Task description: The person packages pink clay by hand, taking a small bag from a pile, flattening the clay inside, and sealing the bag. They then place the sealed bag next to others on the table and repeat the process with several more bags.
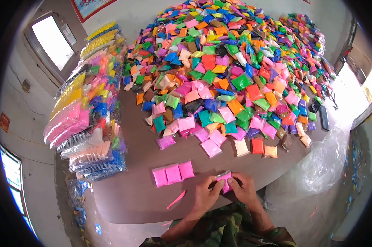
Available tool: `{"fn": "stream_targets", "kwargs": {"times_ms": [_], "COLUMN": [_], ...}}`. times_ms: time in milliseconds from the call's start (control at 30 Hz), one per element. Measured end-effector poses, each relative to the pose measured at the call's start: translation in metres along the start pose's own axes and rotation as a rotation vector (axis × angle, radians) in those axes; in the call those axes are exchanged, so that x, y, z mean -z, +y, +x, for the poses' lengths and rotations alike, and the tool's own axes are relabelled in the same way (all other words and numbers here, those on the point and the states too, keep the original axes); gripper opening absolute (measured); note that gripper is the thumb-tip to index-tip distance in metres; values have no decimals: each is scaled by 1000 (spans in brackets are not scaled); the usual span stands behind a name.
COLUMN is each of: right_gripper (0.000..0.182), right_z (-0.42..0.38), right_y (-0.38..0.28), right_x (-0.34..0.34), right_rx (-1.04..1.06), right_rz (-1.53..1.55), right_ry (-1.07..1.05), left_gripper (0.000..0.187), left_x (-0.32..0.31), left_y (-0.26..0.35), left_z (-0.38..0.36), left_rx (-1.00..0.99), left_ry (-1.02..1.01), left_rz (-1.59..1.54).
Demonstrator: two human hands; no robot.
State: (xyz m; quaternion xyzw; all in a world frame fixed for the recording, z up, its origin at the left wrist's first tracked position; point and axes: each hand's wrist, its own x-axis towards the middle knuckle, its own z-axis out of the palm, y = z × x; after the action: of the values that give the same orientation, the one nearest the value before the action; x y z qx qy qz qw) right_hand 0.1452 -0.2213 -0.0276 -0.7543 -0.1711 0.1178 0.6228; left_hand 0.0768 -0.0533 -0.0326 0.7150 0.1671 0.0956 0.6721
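Both hands hold one small pink packet near the table's front edge. My left hand pinches its left side, and my right hand grips the right side, thumbs on its face. A clear strip runs along the packet's top. To the left, three pink packets lie side by side in a row. Below them is a pink plastic tool, lying slanted on the table.
A large heap of colourful packets covers the table's back. Stacked bags of packets stand at the left. Clear plastic hangs at the right edge, near scissors and a dark flat object.
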Motion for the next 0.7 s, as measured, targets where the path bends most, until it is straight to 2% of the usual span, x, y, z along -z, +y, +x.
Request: {"fn": "stream_targets", "kwargs": {"times_ms": [200,300,433,533,600,700], "right_gripper": [16,17,21,23,23,24], "right_z": [3,4,2,-2,-6,-12], "right_y": [-3,-7,-17,-22,-32,-31], "right_x": [6,9,11,5,9,14], "right_rx": [70,84,21,137,78,20], "right_rz": [-10,-7,-116,-155,-138,-109], "right_ry": [-85,-130,-180,-104,-141,-158], "left_gripper": [27,22,18,18,19,25], "left_x": [9,14,14,10,7,7], "left_y": [27,7,6,-3,-5,10], "left_z": [9,10,4,0,-2,-1], "left_rx": [105,95,24,-50,-82,-72], "left_ry": [-169,-214,-177,-95,-40,-105], "left_rz": [-28,-27,-15,44,63,125]}}
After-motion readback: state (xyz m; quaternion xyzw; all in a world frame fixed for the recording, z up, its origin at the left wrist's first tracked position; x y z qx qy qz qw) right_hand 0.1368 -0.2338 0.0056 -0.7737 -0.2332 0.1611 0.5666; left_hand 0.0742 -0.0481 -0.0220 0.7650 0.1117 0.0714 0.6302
